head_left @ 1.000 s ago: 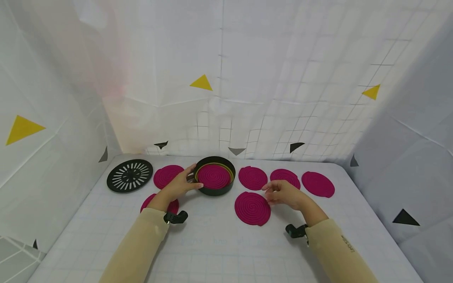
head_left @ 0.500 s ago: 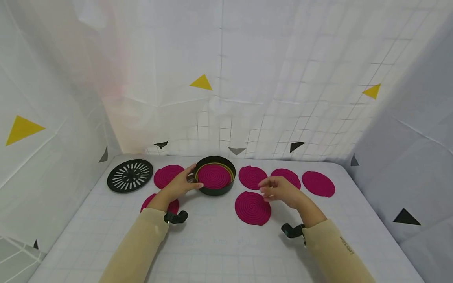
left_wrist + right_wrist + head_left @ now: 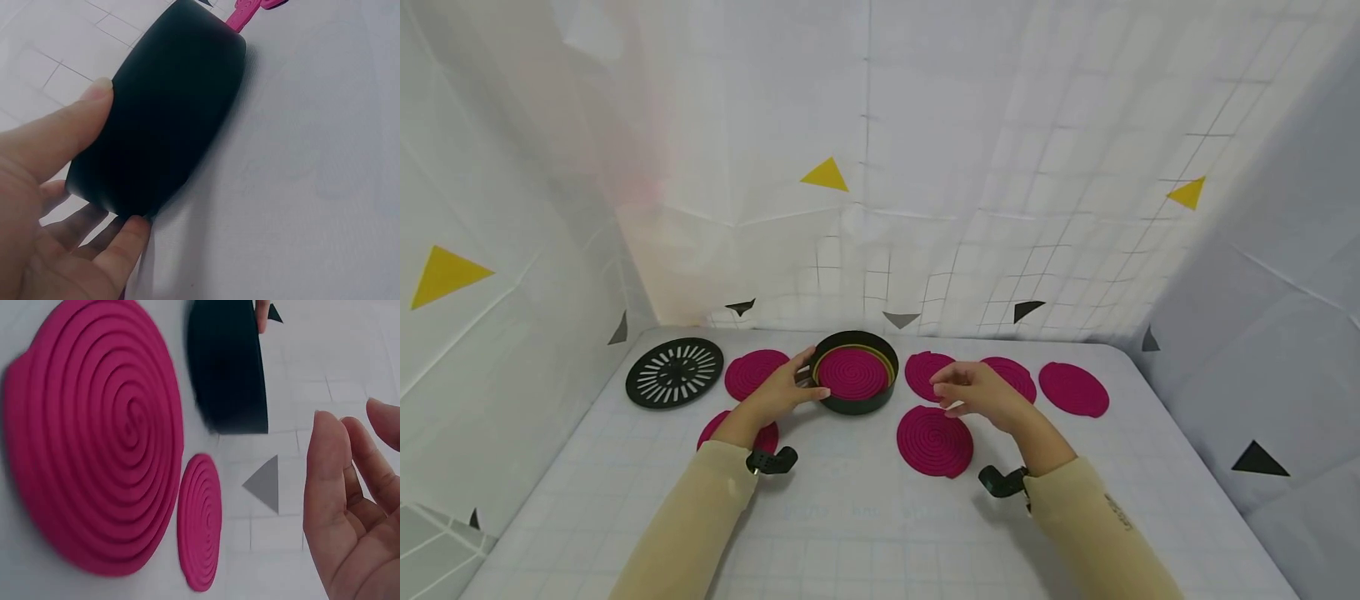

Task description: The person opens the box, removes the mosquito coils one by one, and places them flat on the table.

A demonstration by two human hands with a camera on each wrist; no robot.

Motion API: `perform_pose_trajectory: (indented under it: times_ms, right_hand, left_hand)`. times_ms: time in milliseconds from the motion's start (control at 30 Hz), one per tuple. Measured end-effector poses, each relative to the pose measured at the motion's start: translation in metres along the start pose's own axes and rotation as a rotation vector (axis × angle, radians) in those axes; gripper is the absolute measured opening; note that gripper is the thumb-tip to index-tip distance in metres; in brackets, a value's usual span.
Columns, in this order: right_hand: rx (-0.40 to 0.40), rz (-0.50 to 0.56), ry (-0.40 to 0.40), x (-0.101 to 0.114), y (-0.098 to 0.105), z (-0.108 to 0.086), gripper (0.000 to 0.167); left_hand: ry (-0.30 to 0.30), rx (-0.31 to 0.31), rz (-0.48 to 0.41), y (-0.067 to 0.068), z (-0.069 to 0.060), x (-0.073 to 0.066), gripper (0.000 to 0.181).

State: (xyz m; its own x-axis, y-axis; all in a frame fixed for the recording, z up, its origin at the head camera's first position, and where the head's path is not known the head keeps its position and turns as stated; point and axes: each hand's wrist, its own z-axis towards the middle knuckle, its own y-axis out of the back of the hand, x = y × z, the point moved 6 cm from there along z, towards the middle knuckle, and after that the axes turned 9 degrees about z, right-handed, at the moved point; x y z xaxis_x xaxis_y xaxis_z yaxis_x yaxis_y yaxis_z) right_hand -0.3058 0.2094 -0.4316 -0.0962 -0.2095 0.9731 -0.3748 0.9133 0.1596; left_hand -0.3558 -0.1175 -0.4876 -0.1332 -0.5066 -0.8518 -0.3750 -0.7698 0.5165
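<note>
My left hand (image 3: 781,392) grips the left side of a round black coaster holder (image 3: 856,407), thumb and fingers apart around its wall. Inside the holder lies a magenta spiral coaster (image 3: 852,375), within a thin yellow ring. In the left wrist view the dark holder wall (image 3: 169,106) hides what is inside. My right hand (image 3: 985,396) hovers over the table with loosely bent fingers and holds nothing. Below it lies a magenta coaster (image 3: 934,442), and behind it another coaster (image 3: 925,373) is partly covered. The right wrist view shows thumb and fingertips apart.
A slotted black disc (image 3: 674,372) lies at the far left. More magenta coasters lie about: one coaster (image 3: 756,374) behind my left wrist, one coaster (image 3: 767,438) under it, and one coaster (image 3: 1074,389) at the right. White fabric walls (image 3: 925,167) enclose the table.
My right hand has moved left and slightly away from me, from beside the near coaster to above its back edge. My left hand and the holder have stayed in place.
</note>
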Motion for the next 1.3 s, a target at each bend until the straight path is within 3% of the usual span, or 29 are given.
perform_pose_trajectory:
  times_ms: [233,700,1300]
  right_hand:
    - [0.012,-0.004,0.054,0.012,-0.012,0.010,0.033]
    - [-0.013,0.029,0.079,0.022,-0.038,0.042,0.033]
    - [-0.056,-0.098,0.074,0.030,-0.060,0.073,0.031]
  left_hand:
    - [0.010,-0.010,-0.002,-0.001,0.002,0.002,0.100]
    - [0.003,-0.001,-0.010,-0.001,0.003,0.003,0.101]
    - [0.012,0.001,-0.010,-0.001,0.001,0.003,0.100]
